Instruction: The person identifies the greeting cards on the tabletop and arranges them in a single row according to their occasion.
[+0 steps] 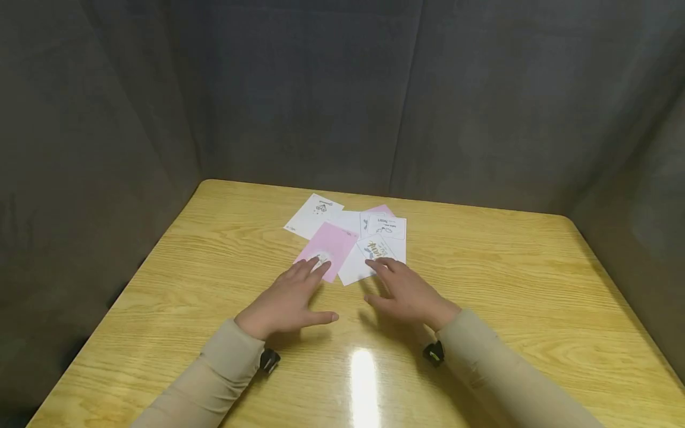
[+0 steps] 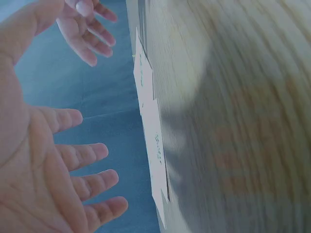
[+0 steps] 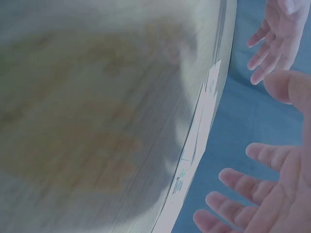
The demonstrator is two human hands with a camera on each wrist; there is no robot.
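Note:
Several paper cards lie overlapping near the middle of the table. My left hand point(image 1: 286, 300) hovers with spread fingers at the near end of a pink card point(image 1: 334, 241), overlapping its printed drawing in the head view. To the right, my right hand point(image 1: 409, 294) is held over the near edge of a white card with gold lettering point(image 1: 381, 245), its fingers extended. Both palms are bare in the wrist views, where the left hand point(image 2: 43, 160) and right hand point(image 3: 272, 194) appear raised above the tabletop. Behind the pink card lies a white card with a small drawing point(image 1: 313, 217).
A small white card with dark print point(image 1: 386, 226) lies at the back right of the pile, with a pink corner point(image 1: 382, 209) showing behind it. The wooden table point(image 1: 508, 267) has rounded far corners. Dark cloth point(image 1: 299, 95) hangs around its back and sides.

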